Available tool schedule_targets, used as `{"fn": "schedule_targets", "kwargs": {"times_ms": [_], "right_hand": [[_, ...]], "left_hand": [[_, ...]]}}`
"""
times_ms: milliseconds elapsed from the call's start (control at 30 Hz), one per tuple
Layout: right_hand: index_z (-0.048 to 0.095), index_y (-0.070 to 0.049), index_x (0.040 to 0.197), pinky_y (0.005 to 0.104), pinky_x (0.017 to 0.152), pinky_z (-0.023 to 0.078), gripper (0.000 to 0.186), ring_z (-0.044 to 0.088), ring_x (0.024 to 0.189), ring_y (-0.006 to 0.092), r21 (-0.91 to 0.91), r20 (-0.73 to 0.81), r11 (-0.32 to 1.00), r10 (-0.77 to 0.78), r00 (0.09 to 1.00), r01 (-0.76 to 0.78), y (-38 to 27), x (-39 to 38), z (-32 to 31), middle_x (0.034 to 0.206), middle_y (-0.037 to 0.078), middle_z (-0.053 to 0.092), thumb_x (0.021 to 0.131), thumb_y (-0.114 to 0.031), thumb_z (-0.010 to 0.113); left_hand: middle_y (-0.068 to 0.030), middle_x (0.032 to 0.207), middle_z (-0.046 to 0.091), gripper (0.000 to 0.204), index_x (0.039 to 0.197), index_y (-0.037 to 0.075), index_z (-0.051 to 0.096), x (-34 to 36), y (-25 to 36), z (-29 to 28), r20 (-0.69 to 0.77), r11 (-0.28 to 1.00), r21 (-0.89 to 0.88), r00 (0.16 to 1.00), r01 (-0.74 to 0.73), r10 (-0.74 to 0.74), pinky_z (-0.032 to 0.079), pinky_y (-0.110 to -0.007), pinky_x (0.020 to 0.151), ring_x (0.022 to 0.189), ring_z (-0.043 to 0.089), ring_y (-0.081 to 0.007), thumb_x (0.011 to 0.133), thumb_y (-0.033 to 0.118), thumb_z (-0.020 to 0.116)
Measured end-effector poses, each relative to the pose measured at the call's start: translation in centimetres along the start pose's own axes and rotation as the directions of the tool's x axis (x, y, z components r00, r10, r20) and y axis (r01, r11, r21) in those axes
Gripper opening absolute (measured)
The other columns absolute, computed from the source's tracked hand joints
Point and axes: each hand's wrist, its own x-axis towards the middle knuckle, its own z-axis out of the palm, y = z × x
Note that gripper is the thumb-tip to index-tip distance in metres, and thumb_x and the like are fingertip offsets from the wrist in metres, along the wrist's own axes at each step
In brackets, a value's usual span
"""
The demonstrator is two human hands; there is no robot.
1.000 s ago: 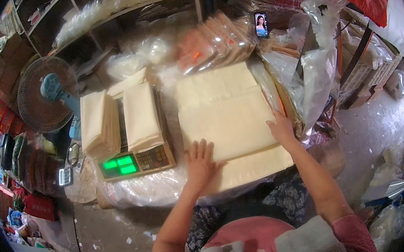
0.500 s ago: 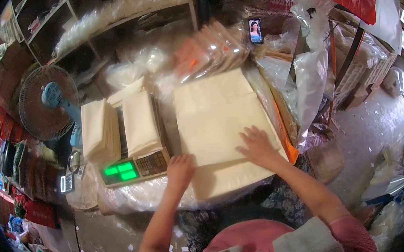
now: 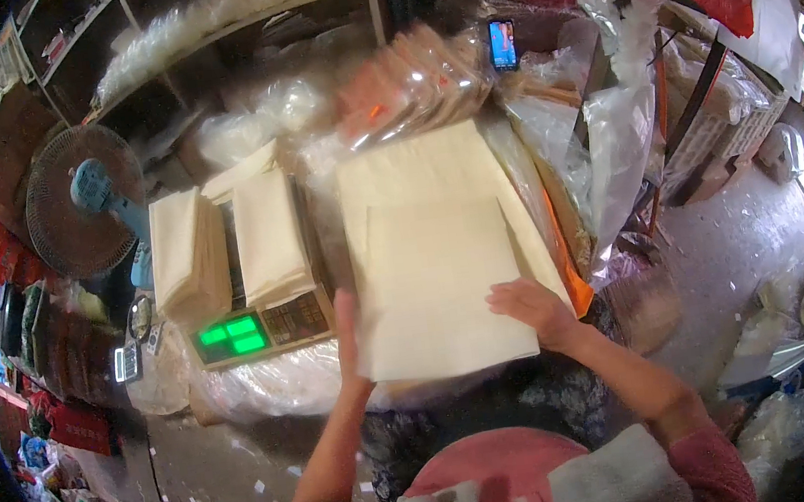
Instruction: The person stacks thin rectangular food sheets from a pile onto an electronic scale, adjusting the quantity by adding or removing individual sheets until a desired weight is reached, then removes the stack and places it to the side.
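A cream sheet (image 3: 437, 287), raised at a slight slant, sits between my two hands over a larger cream stack (image 3: 411, 160). My left hand (image 3: 348, 338) grips its left edge, the thumb side blurred. My right hand (image 3: 535, 310) holds the right edge, fingertips over the top face. To the left is a digital scale (image 3: 295, 319) with a lit green display, bearing folded cream bundles (image 3: 269, 232); another such bundle (image 3: 183, 253) stands at its left.
A blue fan (image 3: 94, 193) and a calculator (image 3: 125, 362) are at the left. Clear bagged packets (image 3: 411, 79) and a propped phone (image 3: 502, 44) sit behind the stack. Plastic sheeting (image 3: 617, 164) and boxes crowd the right. Shelves (image 3: 222, 12) with bagged goods run along the back.
My hands lay spread on the cream sheets; now they are at the sides of a raised sheet, which has come toward me, uncovering more of the stack's far part.
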Motion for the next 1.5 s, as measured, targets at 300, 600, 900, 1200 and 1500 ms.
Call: {"fn": "schedule_targets", "kwargs": {"times_ms": [300, 600, 900, 1200, 1500], "right_hand": [[0.059, 0.002, 0.112, 0.0370, 0.078, 0.048, 0.044, 0.063, 0.088, 0.0258, 0.304, 0.284, 0.485, 0.775, 0.564, -0.820, 4.6, -0.8, 2.1, 0.100, 0.018, 0.066, 0.087, -0.035, 0.060], [0.033, -0.004, 0.139, 0.0393, 0.094, 0.043, 0.072, 0.053, 0.111, 0.0370, -0.150, 0.125, 0.619, 0.785, 0.606, -0.771, 2.5, 3.4, 1.7, 0.129, 0.020, 0.050, 0.084, -0.041, 0.063], [0.030, -0.012, 0.144, 0.0487, 0.112, 0.020, 0.083, 0.019, 0.141, 0.0317, -0.115, 0.509, 0.967, 0.254, 0.823, -0.228, 5.3, 2.3, -0.5, 0.150, 0.016, 0.026, 0.077, -0.039, 0.071], [0.055, 0.003, 0.116, 0.0362, 0.081, 0.049, 0.061, 0.064, 0.090, 0.0298, 0.025, 0.221, 0.470, 0.858, 0.463, -0.882, 7.1, 4.4, 1.1, 0.097, 0.019, 0.065, 0.082, -0.047, 0.066], [0.035, -0.008, 0.140, 0.0441, 0.107, 0.030, 0.065, 0.036, 0.131, 0.0351, -0.349, 0.025, 0.611, 0.764, 0.645, -0.711, 6.1, 7.9, 1.5, 0.141, 0.023, 0.037, 0.089, -0.040, 0.058]], "left_hand": [[-0.0149, 0.118, 0.061, 0.056, 0.124, 0.006, 0.053, 1.8, -1.8, -0.1, 0.084, 0.888, 0.347, 0.933, 0.301, -0.349, 0.048, -0.033, 0.089, 0.104, 0.061, -0.0236, 0.073, 0.012, 0.075], [-0.0191, 0.150, 0.024, 0.091, 0.142, 0.008, 0.032, 2.0, -0.9, 3.8, 0.360, 0.200, 0.922, 0.923, -0.331, -0.138, 0.022, -0.058, 0.107, 0.138, 0.021, -0.0402, 0.075, 0.062, 0.063], [-0.0146, 0.124, 0.055, 0.060, 0.121, 0.005, 0.054, 5.2, -0.4, -1.1, 0.512, 0.432, 0.799, 0.849, -0.418, -0.126, 0.034, -0.048, 0.104, 0.118, 0.051, -0.0346, 0.072, 0.032, 0.075], [-0.0116, 0.082, 0.065, 0.045, 0.109, 0.001, 0.059, 8.9, -4.0, -0.2, -0.244, 0.820, 0.522, 0.962, 0.234, -0.119, 0.050, -0.030, 0.061, 0.068, 0.062, -0.0209, 0.077, 0.027, 0.077], [-0.0153, 0.149, 0.031, 0.070, 0.138, 0.009, 0.042, 10.0, -3.2, 4.7, 0.113, 0.353, 0.935, 0.976, -0.041, -0.186, 0.016, -0.060, 0.109, 0.140, 0.022, -0.0302, 0.087, 0.056, 0.051]]}}
